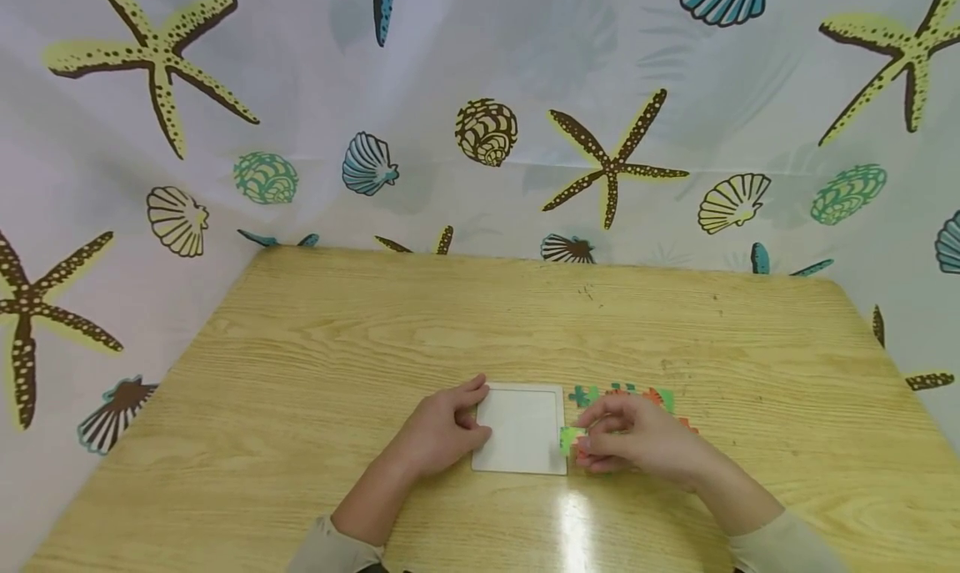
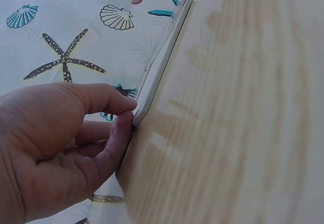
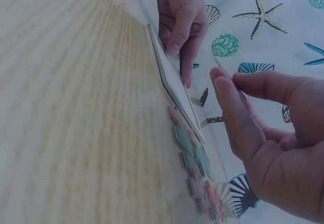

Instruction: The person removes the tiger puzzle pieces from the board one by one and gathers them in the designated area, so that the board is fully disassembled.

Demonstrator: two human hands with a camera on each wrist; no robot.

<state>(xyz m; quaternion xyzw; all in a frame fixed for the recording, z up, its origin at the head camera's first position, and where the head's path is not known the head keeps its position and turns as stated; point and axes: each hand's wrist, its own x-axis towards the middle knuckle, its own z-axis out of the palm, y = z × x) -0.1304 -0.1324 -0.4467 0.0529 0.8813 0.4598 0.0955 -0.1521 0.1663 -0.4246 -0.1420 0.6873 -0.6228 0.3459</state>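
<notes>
A square white puzzle tray (image 1: 519,431) with a thin raised border lies flat on the table. My left hand (image 1: 442,427) holds its left edge, thumb and forefinger at the rim, as the left wrist view shows close up. Just past the tray's right edge, my right hand (image 1: 637,438) pinches a light green jigsaw piece (image 1: 569,436) between thumb and fingers. In the right wrist view that piece is seen edge-on, raised above the tray. Loose jigsaw pieces (image 1: 660,398) in green and red lie beside the tray, partly hidden under the right hand.
The wood-grain table (image 1: 315,339) spreads out around the tray, with a light reflection near its front. A white curtain (image 1: 420,81) printed with starfish and shells hangs behind it and along the sides.
</notes>
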